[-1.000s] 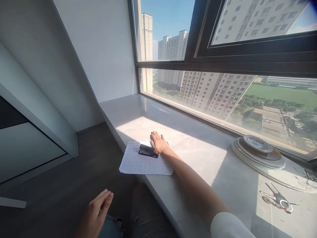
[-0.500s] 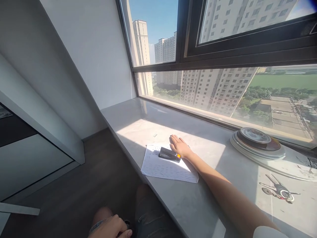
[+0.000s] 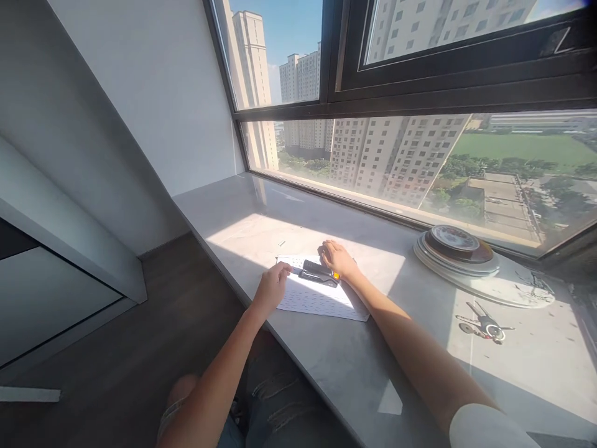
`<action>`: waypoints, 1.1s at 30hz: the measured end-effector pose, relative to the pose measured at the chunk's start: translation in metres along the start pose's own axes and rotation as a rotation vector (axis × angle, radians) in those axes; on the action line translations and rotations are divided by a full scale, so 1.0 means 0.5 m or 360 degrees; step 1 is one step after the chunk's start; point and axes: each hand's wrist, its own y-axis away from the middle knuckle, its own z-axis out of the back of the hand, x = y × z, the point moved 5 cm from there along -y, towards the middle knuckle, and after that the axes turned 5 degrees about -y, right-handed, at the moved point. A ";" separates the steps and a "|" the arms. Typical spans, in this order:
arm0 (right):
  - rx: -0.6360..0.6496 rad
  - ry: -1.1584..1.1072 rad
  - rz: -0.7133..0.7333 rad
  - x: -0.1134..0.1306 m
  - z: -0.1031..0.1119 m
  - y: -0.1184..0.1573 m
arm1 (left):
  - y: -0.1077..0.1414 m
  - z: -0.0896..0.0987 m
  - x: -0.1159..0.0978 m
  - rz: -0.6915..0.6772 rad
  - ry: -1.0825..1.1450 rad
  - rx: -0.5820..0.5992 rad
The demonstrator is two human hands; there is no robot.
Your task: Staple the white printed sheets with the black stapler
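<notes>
The stapler (image 3: 319, 274) lies left to right between the pinched left hand (image 3: 272, 287) and half-curled right hand (image 3: 339, 259), any grip unclear.

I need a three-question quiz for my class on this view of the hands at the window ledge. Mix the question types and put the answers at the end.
1. Multiple choice. What does the stapler lie on?
A. A book
B. A cloth
C. Paper

2. Fill in the blank. The pale ledge runs along the foot of the ____.

3. True or false? The right hand is nearer to the stack of plates than the left hand is.

Key
1. C
2. window
3. True
</notes>
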 end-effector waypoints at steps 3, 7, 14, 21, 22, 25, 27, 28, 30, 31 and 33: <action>-0.0021 0.0028 -0.0015 0.002 0.013 0.004 | -0.052 -0.079 0.009 0.0051 -0.0058 -0.0066; 0.0013 0.0066 -0.0041 0.000 0.013 0.004 | -0.047 -0.153 0.041 0.0048 -0.0513 -0.0102; -0.0010 0.0057 -0.0055 -0.005 0.008 -0.001 | -0.033 -0.178 0.066 -0.0103 -0.0835 -0.0080; -0.0405 -0.0322 0.0080 0.012 0.062 0.020 | -0.038 -0.171 0.058 -0.0074 -0.0823 -0.0081; -0.0438 -0.0407 0.0127 0.029 0.074 0.026 | -0.038 -0.172 0.057 -0.0067 -0.0815 -0.0084; -0.0348 -0.0600 0.0262 0.101 0.089 0.041 | -0.038 -0.175 0.054 -0.0070 -0.0796 -0.0110; -0.0271 -0.0517 0.0284 0.146 0.086 0.048 | -0.037 -0.176 0.054 -0.0074 -0.0780 -0.0137; -0.0233 -0.0423 0.0279 0.162 0.081 0.051 | -0.036 -0.175 0.055 -0.0071 -0.0768 -0.0152; -0.0146 -0.0202 0.0255 0.181 0.067 0.055 | -0.034 -0.176 0.058 -0.0062 -0.0738 -0.0165; -0.0106 -0.0104 0.0243 0.184 0.060 0.057 | -0.033 -0.176 0.060 -0.0060 -0.0723 -0.0161; -0.0074 0.0036 0.0230 0.183 0.051 0.057 | -0.033 -0.180 0.064 -0.0059 -0.0693 -0.0146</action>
